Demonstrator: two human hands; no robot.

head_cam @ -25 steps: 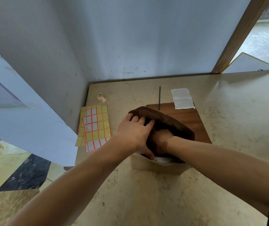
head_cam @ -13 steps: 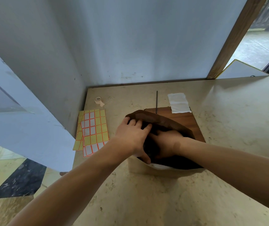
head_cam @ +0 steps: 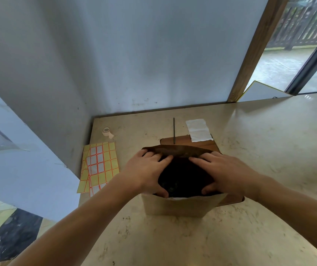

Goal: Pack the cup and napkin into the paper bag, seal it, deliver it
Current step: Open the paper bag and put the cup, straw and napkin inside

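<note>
My right hand (head_cam: 228,173) has come out of the paper bag (head_cam: 175,207) since half a second ago and now grips its right rim, fingers over the far edge, thumb at the near edge. My left hand (head_cam: 146,172) grips the left rim the same way, holding the mouth open. The bag stands upright on the wooden board (head_cam: 202,144) on the counter (head_cam: 269,150). The napkin (head_cam: 199,129) lies beyond it, partly on the board. I cannot make out the cup in the dark interior.
</note>
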